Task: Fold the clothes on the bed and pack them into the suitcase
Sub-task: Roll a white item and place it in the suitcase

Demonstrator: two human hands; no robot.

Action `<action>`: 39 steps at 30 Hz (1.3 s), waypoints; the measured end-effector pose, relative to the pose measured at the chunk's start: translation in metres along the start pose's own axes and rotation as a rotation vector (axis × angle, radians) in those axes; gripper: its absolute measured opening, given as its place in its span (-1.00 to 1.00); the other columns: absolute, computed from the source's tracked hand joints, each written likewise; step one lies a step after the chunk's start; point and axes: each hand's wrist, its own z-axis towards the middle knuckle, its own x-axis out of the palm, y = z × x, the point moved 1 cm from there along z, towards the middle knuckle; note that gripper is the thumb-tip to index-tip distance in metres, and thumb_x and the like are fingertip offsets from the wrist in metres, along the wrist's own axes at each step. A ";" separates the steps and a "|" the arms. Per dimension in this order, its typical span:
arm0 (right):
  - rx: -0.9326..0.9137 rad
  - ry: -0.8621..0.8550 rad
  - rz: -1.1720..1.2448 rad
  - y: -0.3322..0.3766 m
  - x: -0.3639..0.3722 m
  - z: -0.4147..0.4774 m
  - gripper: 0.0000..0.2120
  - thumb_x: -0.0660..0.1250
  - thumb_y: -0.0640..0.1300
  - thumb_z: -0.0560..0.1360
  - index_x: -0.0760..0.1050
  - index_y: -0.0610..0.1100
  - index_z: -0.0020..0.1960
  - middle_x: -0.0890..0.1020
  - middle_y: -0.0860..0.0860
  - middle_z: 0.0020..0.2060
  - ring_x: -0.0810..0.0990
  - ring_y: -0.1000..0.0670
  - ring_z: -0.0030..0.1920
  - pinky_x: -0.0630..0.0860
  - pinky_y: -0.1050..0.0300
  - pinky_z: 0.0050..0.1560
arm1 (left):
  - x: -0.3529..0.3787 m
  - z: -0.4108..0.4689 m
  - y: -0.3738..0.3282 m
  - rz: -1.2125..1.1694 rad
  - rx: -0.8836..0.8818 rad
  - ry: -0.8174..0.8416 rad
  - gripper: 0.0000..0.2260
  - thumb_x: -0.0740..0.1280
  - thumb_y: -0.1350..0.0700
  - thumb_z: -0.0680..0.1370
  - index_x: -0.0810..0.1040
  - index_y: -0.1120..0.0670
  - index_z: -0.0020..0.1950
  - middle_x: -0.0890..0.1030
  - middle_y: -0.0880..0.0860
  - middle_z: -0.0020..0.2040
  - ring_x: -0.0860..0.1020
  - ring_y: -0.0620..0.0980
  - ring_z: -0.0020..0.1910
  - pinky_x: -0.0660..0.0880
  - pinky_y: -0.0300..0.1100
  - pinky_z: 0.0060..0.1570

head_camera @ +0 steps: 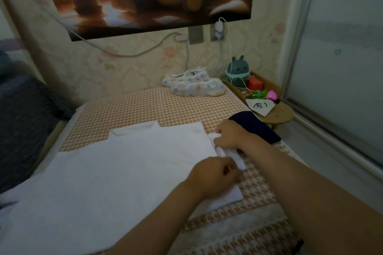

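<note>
**Two hands on one white shirt**

Head view: one white shirt [124, 163] lies spread flat on the checked bed cover [165, 105]. Both hands work at its right edge, close together but not touching — the right hand [230, 134] clutches the bunched sleeve, and the left hand [213, 176] pinches the fabric just below. One dark cloth [259, 128] lies just beyond the right hand. Two patterned slippers [194, 85] sit by the wall, with one plush toy [237, 68] near them.

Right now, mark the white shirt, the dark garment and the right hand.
white shirt [128, 167]: head view, flat middle of the fabric.
dark garment [261, 129]: head view, middle of its visible part beyond the hand.
right hand [230, 134]: head view, back of the hand, fingers gripping the shirt's bunched edge.
</note>
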 end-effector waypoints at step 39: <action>-0.118 0.171 -0.042 0.048 0.047 -0.027 -0.20 0.24 0.21 0.58 -0.09 -0.04 0.62 0.00 0.00 0.60 0.02 -0.05 0.58 0.08 0.02 0.53 | -0.041 -0.021 0.135 0.423 -0.349 0.093 -0.31 -0.24 -0.28 0.48 0.21 -0.10 0.54 0.23 0.01 0.54 0.21 0.04 0.49 0.23 -0.03 0.40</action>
